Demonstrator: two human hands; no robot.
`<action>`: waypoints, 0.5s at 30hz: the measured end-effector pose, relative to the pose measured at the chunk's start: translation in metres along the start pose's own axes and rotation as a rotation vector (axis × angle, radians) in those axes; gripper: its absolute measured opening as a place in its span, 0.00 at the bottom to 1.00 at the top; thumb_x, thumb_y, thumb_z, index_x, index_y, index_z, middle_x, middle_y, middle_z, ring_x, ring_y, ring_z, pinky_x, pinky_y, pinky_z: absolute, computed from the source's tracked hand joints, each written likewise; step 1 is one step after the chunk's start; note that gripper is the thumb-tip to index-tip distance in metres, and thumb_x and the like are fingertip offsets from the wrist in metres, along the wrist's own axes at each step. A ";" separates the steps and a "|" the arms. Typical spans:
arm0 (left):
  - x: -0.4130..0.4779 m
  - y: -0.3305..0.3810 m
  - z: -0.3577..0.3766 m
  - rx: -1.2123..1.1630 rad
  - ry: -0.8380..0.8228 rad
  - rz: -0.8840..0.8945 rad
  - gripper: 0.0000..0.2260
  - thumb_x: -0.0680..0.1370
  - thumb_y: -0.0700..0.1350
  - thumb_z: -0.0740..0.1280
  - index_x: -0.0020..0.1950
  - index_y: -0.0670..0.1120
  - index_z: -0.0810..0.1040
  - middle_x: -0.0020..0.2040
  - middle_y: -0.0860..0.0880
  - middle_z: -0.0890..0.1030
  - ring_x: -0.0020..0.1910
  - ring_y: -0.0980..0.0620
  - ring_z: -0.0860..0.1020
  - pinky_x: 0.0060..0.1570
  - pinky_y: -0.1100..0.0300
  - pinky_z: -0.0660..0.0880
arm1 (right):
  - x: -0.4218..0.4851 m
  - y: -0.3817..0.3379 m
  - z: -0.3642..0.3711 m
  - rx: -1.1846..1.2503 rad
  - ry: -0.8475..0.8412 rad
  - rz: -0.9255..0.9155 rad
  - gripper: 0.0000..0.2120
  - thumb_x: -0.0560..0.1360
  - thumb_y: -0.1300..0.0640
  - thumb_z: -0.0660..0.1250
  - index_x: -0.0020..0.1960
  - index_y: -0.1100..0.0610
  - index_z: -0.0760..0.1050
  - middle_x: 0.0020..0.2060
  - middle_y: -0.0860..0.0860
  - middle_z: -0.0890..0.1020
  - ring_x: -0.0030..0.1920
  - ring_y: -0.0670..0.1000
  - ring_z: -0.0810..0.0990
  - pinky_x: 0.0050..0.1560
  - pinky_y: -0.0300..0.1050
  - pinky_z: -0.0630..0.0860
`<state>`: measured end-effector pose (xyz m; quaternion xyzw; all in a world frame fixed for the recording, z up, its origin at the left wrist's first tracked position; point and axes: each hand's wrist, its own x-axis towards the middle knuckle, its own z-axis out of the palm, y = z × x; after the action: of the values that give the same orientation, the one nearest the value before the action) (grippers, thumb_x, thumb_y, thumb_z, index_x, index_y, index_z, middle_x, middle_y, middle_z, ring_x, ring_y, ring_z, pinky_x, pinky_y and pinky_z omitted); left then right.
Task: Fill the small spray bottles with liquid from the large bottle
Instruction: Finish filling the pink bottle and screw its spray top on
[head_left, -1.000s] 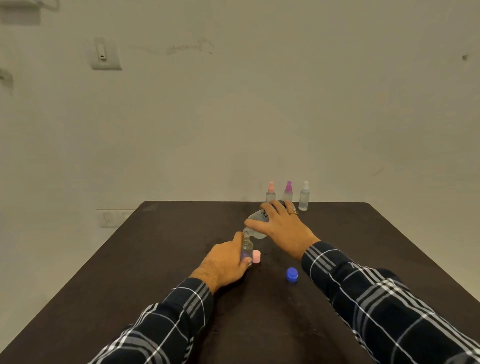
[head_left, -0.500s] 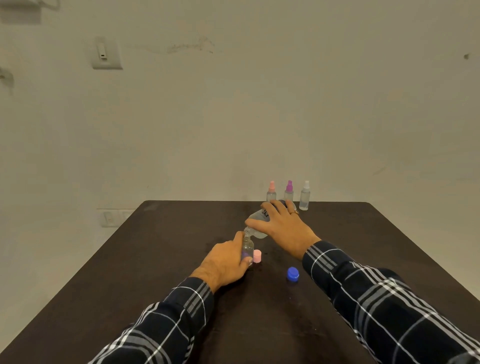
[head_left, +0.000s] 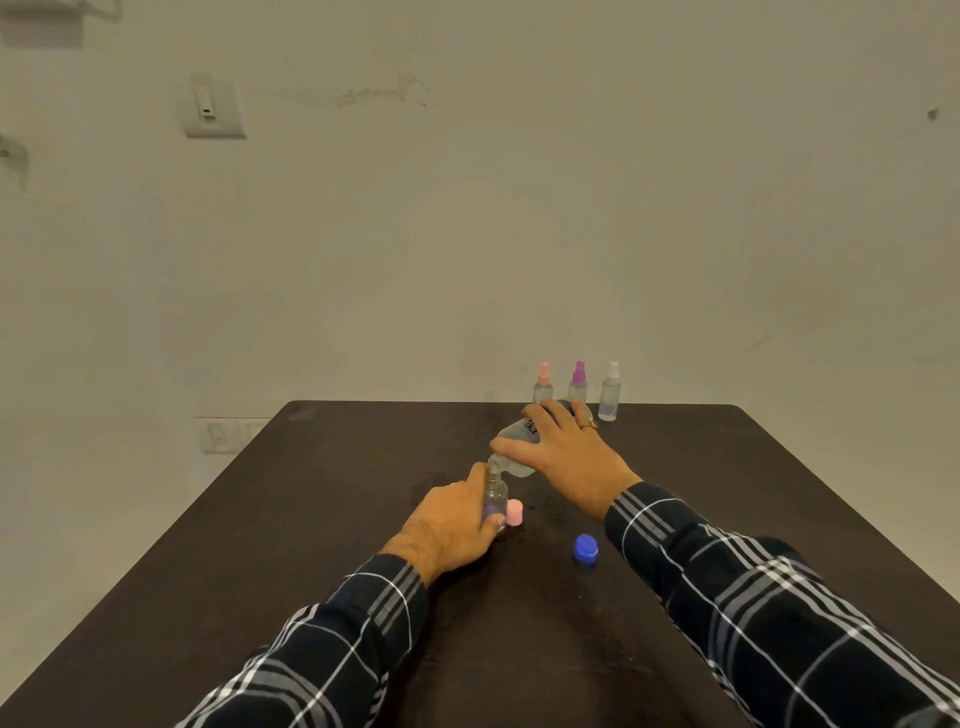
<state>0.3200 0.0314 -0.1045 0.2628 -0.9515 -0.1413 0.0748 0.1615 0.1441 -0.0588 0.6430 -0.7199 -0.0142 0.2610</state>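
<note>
My left hand (head_left: 449, 525) grips a small clear spray bottle (head_left: 495, 498) that stands uncapped on the dark table (head_left: 322, 519). My right hand (head_left: 566, 457) holds the large clear bottle (head_left: 514, 441) tilted down to the left, its mouth right over the small bottle's neck. A pink spray cap (head_left: 514, 512) lies just right of the small bottle. The large bottle's blue cap (head_left: 586, 548) lies nearer me, to the right.
Three small spray bottles stand in a row at the table's far edge: a pink-topped one (head_left: 544, 385), a purple-topped one (head_left: 578, 382) and a white-topped one (head_left: 610, 392). A damp-looking patch (head_left: 436, 480) darkens the table left of my hands.
</note>
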 end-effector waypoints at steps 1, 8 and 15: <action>0.000 0.000 0.000 -0.002 -0.004 -0.002 0.31 0.81 0.54 0.65 0.79 0.46 0.55 0.63 0.45 0.79 0.56 0.47 0.80 0.61 0.50 0.78 | 0.000 0.000 0.000 0.001 -0.001 0.001 0.40 0.75 0.66 0.70 0.75 0.38 0.55 0.72 0.62 0.63 0.73 0.67 0.60 0.70 0.71 0.61; 0.000 -0.001 0.000 0.014 -0.004 -0.004 0.31 0.81 0.54 0.65 0.79 0.46 0.55 0.63 0.45 0.79 0.57 0.47 0.80 0.61 0.49 0.78 | -0.002 0.000 -0.001 0.003 0.003 0.000 0.39 0.76 0.68 0.67 0.76 0.39 0.56 0.72 0.62 0.63 0.73 0.66 0.59 0.72 0.71 0.58; 0.000 -0.001 0.000 0.005 0.001 0.006 0.31 0.81 0.55 0.65 0.78 0.46 0.56 0.62 0.45 0.79 0.56 0.48 0.80 0.60 0.49 0.78 | -0.001 0.000 0.002 -0.007 0.020 -0.004 0.40 0.74 0.68 0.70 0.75 0.39 0.57 0.71 0.62 0.65 0.72 0.67 0.62 0.70 0.71 0.61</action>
<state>0.3209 0.0308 -0.1046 0.2601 -0.9527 -0.1383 0.0751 0.1610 0.1442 -0.0605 0.6436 -0.7160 -0.0108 0.2702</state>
